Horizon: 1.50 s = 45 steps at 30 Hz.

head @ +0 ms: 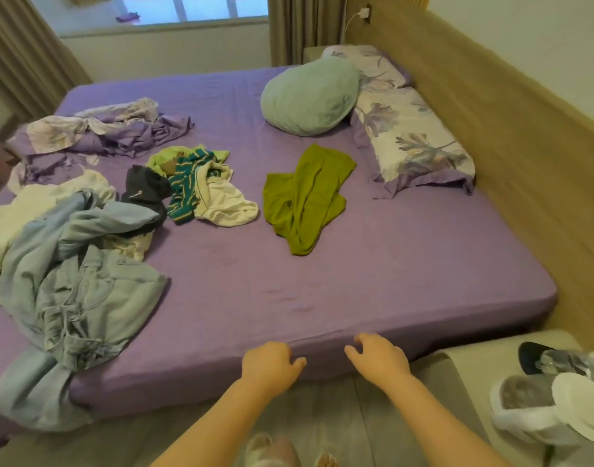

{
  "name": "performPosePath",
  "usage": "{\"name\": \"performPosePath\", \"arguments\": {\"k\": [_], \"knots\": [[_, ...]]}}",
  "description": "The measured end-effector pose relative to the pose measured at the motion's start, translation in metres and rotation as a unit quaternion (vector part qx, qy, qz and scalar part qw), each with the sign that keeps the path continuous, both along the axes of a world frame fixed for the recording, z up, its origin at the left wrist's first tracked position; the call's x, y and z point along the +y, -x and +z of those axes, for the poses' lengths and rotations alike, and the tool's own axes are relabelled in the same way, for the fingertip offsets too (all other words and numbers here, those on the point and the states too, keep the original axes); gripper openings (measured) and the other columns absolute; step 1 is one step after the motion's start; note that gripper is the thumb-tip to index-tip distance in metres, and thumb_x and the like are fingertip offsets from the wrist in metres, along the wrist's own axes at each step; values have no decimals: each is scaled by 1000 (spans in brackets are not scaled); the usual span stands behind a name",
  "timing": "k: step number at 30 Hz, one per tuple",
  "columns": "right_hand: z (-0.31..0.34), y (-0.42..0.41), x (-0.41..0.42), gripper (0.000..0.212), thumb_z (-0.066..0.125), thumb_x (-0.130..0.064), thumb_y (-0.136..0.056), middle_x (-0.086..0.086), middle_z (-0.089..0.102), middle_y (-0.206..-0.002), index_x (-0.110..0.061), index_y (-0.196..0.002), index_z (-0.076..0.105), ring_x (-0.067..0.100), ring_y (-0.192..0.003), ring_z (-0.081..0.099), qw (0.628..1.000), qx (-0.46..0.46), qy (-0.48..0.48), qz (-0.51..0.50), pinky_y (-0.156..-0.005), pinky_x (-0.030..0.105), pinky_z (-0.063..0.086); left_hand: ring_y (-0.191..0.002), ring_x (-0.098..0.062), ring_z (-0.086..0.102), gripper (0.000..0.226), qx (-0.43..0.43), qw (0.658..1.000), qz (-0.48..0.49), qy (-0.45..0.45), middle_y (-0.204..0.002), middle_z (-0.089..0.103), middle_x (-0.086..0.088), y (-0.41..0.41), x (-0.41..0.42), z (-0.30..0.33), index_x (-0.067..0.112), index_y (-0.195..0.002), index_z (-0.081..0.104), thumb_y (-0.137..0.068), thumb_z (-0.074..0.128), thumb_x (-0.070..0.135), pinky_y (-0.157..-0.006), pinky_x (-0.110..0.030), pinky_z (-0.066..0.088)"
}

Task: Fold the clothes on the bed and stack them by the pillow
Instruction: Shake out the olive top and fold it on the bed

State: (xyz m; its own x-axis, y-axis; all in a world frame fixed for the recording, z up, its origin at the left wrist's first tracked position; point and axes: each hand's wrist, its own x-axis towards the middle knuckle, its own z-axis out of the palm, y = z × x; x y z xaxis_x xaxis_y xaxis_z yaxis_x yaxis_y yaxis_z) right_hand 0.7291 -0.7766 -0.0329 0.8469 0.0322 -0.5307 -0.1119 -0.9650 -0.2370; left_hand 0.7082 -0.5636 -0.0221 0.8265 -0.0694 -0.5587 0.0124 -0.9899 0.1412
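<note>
An olive green garment (305,197) lies crumpled in the middle of the purple bed (406,264). Left of it sits a small heap with a teal striped top (184,187), a white piece and a dark garment (144,190). Pale blue denim clothes (76,284) sprawl over the left front edge. The floral pillow (413,143) lies against the headboard at right. My left hand (268,364) and my right hand (378,357) hover side by side at the near bed edge, fingers loosely curled, holding nothing.
A mint green cushion (309,96) rests beside the pillows. A crumpled floral sheet (100,129) lies at the far left. A bedside unit at lower right carries a white container (538,406) and dark items. Window and curtains stand behind the bed.
</note>
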Motion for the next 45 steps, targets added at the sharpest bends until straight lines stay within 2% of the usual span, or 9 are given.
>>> {"name": "performPosePath", "arguments": {"k": [5, 7, 13, 21, 26, 32, 35, 41, 45], "knots": [[0, -45, -11, 45, 39, -47, -97, 2, 55, -132, -21, -132, 49, 24, -117, 54, 999, -2, -26, -19, -93, 34, 43, -101, -27, 61, 47, 15, 1000, 6, 3, -111, 66, -4, -40, -14, -4, 18, -112, 60, -96, 37, 56, -81, -36, 51], [0, -60, -14, 46, 38, -46, -98, 3, 54, -135, -20, -135, 46, 25, -118, 52, 1000, 3, -25, -19, -94, 35, 43, -105, -27, 60, 42, 25, 1000, -2, 9, -117, 65, -6, -59, -19, -8, 19, -110, 57, -97, 37, 54, -85, -37, 51], [4, -103, -14, 46, 40, -45, -98, 4, 53, -135, -18, -134, 47, 24, -118, 52, 999, 13, -16, -30, -95, 34, 43, -109, -26, 58, 50, 24, 999, -33, -1, -121, 62, -5, -121, -28, -6, 17, -123, 57, -97, 37, 55, -85, -36, 48], [-4, -161, -4, 49, 40, -49, -96, 3, 51, -137, -20, -135, 47, 24, -123, 50, 1000, 24, -3, -10, -99, 35, 42, -110, -29, 57, 51, 30, 998, -46, -19, -123, 61, -7, -181, -25, -8, 15, -126, 55, -97, 37, 53, -87, -37, 48], [-14, -206, -8, 50, 41, -48, -96, 2, 48, -141, -20, -137, 46, 21, -127, 47, 999, 45, -3, 29, -101, 31, 40, -106, -30, 59, 47, 54, 998, -5, -19, -116, 63, -9, -206, -21, -17, 13, -113, 57, -97, 38, 53, -83, -36, 47], [-24, -282, -12, 49, 43, -47, -95, 3, 53, -137, -19, -135, 49, 22, -123, 51, 993, 56, -12, 100, -98, 30, 43, -106, -27, 59, 47, 70, 994, 82, -34, -116, 63, -5, -247, -21, -20, 16, -117, 57, -97, 37, 54, -79, -32, 46], [-27, -326, -14, 48, 43, -48, -95, 3, 55, -134, -20, -134, 49, 23, -121, 52, 990, 51, -31, 124, -95, 31, 44, -108, -26, 59, 50, 67, 990, 113, -42, -118, 63, -5, -275, -27, -21, 18, -121, 56, -97, 35, 56, -83, -33, 46], [-31, -390, -22, 48, 44, -45, -96, 6, 53, -135, -17, -134, 48, 25, -122, 51, 988, 61, -42, 139, -96, 34, 44, -103, -26, 60, 51, 35, 989, 142, -35, -112, 65, -5, -308, -43, -19, 18, -115, 59, -97, 33, 57, -78, -34, 46], [-36, -414, -17, 49, 44, -45, -96, 5, 53, -137, -17, -137, 46, 24, -123, 50, 986, 65, -52, 142, -97, 32, 43, -106, -26, 60, 52, 24, 986, 157, -43, -116, 64, -4, -324, -40, -19, 19, -120, 59, -96, 34, 57, -81, -34, 47]]}}
